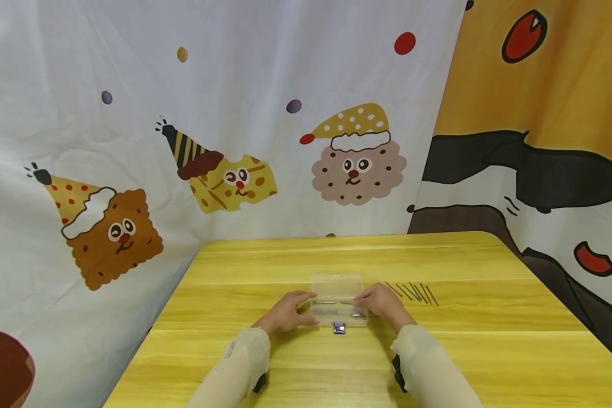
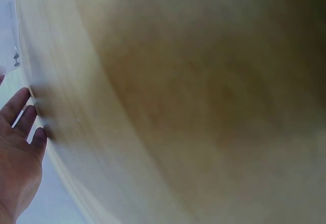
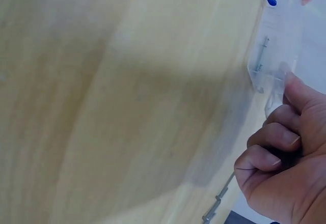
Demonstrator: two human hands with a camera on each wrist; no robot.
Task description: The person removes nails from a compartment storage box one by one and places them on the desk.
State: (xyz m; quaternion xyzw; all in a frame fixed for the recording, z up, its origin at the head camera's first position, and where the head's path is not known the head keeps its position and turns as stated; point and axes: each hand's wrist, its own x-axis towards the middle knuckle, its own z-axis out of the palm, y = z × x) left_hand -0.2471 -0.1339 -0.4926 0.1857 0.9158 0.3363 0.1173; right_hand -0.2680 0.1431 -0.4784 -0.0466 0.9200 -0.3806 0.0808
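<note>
A small clear plastic box (image 1: 339, 324) with a blue latch (image 1: 339, 328) lies on the table, its lid (image 1: 336, 286) folded back. Several thin metal rods (image 1: 357, 315) lie in its compartments. My left hand (image 1: 284, 313) is at the box's left side, thumb and index finger spread along the edge; its other fingers look loosely extended in the left wrist view. At the right side, my right hand (image 1: 385, 303) pinches a thin metal rod (image 1: 346, 302) over the back compartment. Its remaining fingers (image 3: 270, 136) curl into the palm in the right wrist view.
A row of several thin dark metal rods (image 1: 413, 292) lies on the wooden table (image 1: 224, 277) just right of the right hand. Behind the table hangs a curtain (image 1: 265, 73) printed with cartoon biscuits and cheese.
</note>
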